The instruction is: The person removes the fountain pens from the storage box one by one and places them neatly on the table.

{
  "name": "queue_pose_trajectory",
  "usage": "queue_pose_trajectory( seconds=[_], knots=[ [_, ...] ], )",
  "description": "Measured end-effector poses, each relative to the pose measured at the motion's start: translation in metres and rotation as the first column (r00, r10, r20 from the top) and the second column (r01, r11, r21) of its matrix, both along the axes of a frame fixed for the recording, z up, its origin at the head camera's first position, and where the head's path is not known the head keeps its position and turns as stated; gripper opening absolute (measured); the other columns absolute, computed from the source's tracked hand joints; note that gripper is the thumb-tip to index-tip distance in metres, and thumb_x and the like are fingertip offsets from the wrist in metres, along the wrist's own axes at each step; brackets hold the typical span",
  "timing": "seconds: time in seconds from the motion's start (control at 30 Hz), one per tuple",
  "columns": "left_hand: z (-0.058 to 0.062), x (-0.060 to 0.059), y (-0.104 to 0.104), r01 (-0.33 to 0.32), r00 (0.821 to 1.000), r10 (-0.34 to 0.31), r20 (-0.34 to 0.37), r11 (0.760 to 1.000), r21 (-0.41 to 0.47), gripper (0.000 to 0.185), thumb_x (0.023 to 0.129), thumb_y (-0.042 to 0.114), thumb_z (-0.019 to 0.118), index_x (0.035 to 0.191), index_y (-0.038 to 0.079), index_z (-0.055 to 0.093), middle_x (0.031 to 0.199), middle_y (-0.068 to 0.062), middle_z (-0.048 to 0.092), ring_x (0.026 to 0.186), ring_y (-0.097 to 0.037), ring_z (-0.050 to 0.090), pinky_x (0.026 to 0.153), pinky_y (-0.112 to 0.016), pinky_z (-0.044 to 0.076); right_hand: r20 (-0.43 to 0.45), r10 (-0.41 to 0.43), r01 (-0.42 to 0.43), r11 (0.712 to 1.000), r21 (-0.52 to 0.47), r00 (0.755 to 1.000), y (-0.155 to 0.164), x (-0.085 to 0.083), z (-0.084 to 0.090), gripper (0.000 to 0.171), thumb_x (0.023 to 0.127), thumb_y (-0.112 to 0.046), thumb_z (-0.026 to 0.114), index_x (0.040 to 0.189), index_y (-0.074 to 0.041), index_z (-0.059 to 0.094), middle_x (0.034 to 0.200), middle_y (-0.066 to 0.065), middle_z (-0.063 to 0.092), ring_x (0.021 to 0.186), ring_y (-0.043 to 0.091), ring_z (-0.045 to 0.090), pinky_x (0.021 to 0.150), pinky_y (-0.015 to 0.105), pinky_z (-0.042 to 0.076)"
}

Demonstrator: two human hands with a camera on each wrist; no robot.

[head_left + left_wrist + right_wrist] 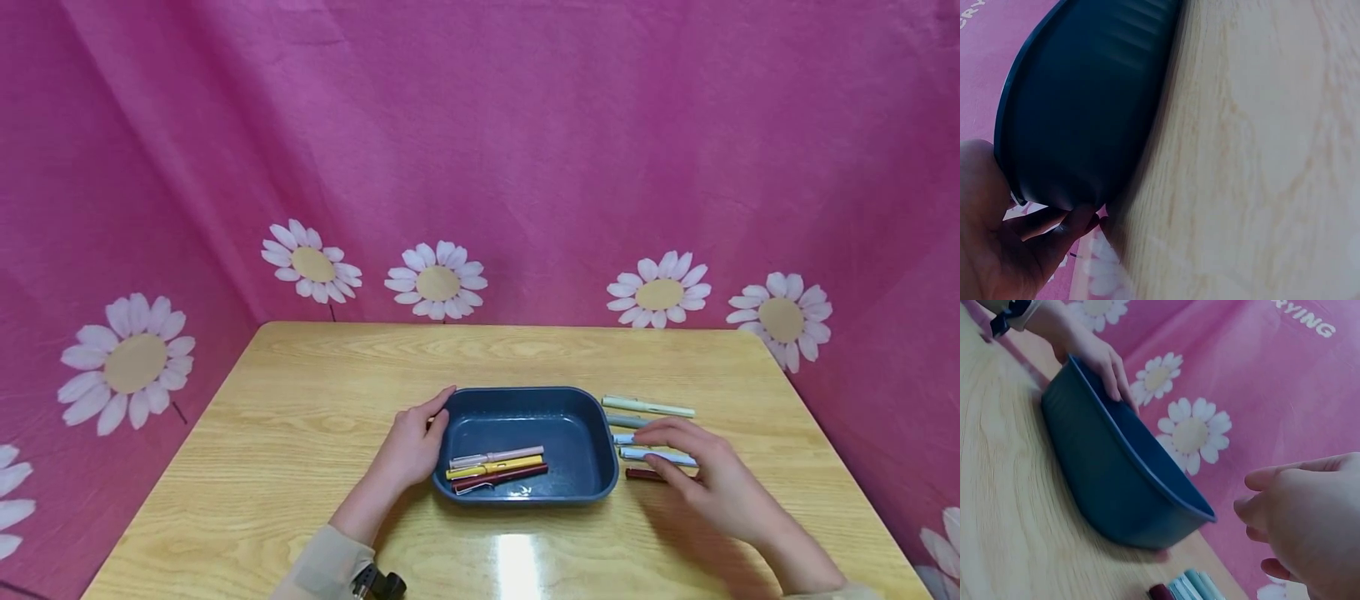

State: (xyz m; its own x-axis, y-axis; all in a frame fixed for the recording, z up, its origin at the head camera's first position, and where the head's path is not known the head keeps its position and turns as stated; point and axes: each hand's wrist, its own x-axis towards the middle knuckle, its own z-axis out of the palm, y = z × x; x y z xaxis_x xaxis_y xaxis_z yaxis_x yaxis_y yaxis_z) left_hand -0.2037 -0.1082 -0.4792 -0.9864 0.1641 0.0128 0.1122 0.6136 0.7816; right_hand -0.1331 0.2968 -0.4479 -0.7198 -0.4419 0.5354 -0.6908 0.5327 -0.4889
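Observation:
A dark blue rounded tub (pixel 525 500) sits on the table, with my left hand (pixel 411 446) gripping its left end, thumb at the rim. In the left wrist view, the fingers of that hand (pixel 1019 244) lie against the tub's outer wall. Inside the tub lie a pale pink pen (pixel 517 454), a yellow pen (pixel 480 470) and a dark red pen (pixel 517 475). My right hand (pixel 708 471) hovers over several pens right of the tub, its fingers loosely bent. Nearest its fingertips are a light blue pen (pixel 624 438) and a pale blue pen (pixel 637 453).
Beyond the right hand lie a mint green pen (pixel 648 407) and a grey-green pen (pixel 624 421). Nearer me is another dark red pen (pixel 643 475), partly covered by the hand. A pink curtain (pixel 525 167) with daisies hangs behind the wooden table (pixel 315 400).

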Motion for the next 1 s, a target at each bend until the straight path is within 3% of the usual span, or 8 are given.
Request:
queue_pose_trajectory(
  seconds=[0.37,0.6,0.7,1.0],
  knots=[
    [0.001,0.002,0.001,-0.008,1.000,0.007,0.017,1.000,0.006,0.047,0.114,0.026,0.049,0.161,0.023,0.049,0.158,-0.011,0.052,0.146,-0.033,0.048,0.114,-0.055,0.043,0.134,0.049,-0.043,0.998,-0.052,0.990,-0.036,-0.015,0.006,0.043,0.093,0.005,0.078,0.127,-0.022,0.072,0.126,-0.003,0.070,0.117,0.015,0.065,0.098,0.025,0.056],
    [0.001,0.001,0.002,-0.008,1.000,0.007,0.015,1.000,0.012,0.047,0.114,0.026,0.049,0.161,0.022,0.049,0.158,-0.012,0.052,0.146,-0.033,0.048,0.115,-0.056,0.041,0.118,0.115,-0.107,0.992,-0.074,0.986,-0.054,-0.026,0.009,0.041,0.095,0.001,0.077,0.130,-0.020,0.071,0.124,-0.005,0.068,0.108,0.021,0.065,0.092,0.031,0.057],
    [0.001,0.001,0.002,-0.009,1.000,0.009,0.009,1.000,0.011,0.047,0.114,0.025,0.049,0.161,0.022,0.049,0.158,-0.012,0.052,0.146,-0.034,0.048,0.115,-0.056,0.041,0.136,0.127,-0.118,0.991,-0.068,0.983,-0.060,-0.030,0.008,0.039,0.096,-0.002,0.077,0.130,-0.021,0.071,0.124,-0.007,0.068,0.106,0.017,0.063,0.089,0.031,0.056],
    [0.000,0.002,0.002,-0.018,1.000,0.018,0.006,1.000,0.009,0.046,0.114,0.025,0.049,0.160,0.023,0.050,0.157,-0.012,0.053,0.145,-0.035,0.048,0.115,-0.058,0.041,0.301,0.138,-0.139,0.990,-0.017,0.944,-0.075,-0.040,0.011,0.036,0.101,-0.014,0.075,0.134,-0.028,0.068,0.126,-0.013,0.066,0.109,0.023,0.065,0.086,0.043,0.059]
  ],
)
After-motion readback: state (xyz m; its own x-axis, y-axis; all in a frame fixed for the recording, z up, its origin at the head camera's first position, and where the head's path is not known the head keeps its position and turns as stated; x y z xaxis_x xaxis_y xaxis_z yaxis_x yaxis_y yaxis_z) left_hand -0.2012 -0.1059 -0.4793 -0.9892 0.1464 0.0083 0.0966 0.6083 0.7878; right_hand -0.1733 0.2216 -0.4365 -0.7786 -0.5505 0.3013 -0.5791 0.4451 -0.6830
